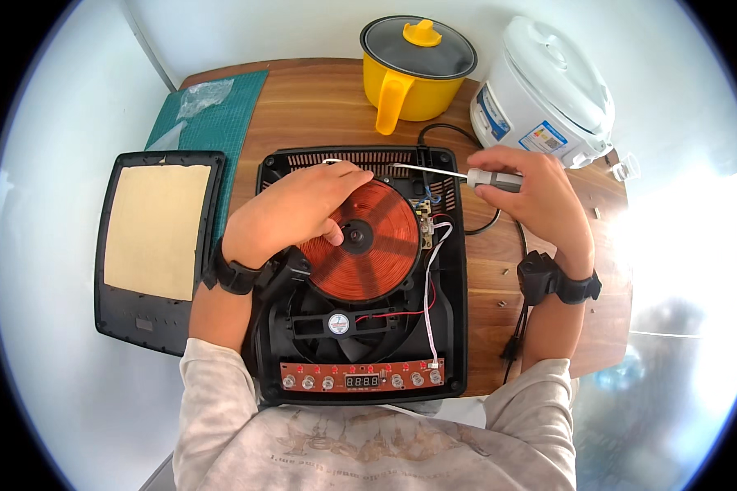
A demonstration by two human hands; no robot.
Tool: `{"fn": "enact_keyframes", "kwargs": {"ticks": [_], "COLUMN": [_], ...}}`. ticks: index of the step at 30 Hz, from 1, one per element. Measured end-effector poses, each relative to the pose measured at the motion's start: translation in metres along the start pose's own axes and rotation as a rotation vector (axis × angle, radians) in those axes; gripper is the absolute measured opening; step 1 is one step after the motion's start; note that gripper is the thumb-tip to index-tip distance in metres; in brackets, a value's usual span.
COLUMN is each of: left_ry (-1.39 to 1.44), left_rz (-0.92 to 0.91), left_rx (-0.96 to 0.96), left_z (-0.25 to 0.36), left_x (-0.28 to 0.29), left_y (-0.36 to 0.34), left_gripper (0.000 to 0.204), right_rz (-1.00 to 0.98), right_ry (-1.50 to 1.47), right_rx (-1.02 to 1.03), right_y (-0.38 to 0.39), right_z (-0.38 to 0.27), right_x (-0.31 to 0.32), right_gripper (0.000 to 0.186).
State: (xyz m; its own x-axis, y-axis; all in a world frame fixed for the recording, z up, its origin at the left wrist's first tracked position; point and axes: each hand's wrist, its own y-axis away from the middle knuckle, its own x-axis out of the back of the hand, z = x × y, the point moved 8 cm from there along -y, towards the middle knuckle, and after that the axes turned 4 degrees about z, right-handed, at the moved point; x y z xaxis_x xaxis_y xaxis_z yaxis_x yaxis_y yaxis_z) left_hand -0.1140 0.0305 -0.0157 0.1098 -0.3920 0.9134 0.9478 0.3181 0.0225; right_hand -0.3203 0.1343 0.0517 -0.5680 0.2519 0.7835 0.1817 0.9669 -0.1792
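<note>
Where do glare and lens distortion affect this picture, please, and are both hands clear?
Head view: strong glare washes out the area right of the wooden table; fisheye distortion bows its back edge, with black corners; the left hand, right hand and screwdriver look fairly sharp.

Brightly lit, most strongly from the right, and washed out by white glare beyond the tabletop (303, 98). Dark in the recesses of the black casing (457, 315). Crisp at centre; bowed by the fisheye toward a blue-fringed rim, black in the corners.
</note>
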Motion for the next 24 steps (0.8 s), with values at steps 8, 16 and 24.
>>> {"fn": "enact_keyframes", "kwargs": {"ticks": [8,16,24], "left_ry": [0.028,0.042,0.02], "left_rz": [-0.007,-0.024,-0.033], "left_rx": [0.019,0.041,0.046], "left_z": [0.0,-0.001,-0.002], "left_x": [0.0,-0.001,-0.002], "left_y": [0.001,0.001,0.0], "left_gripper": [0.087,0.086,0.086], "right_rz": [-0.023,-0.052,-0.023], "right_ry": [-0.071,-0.042,0.037], "right_rx": [-0.144,-0.067,-0.005], "right_y": [-0.004,-0.003,0.002], "right_z": [0.014,0.006,0.003], "right_x": [-0.001,-0.002,0.0], "right_gripper": [0.023,0.024,0.03]}}
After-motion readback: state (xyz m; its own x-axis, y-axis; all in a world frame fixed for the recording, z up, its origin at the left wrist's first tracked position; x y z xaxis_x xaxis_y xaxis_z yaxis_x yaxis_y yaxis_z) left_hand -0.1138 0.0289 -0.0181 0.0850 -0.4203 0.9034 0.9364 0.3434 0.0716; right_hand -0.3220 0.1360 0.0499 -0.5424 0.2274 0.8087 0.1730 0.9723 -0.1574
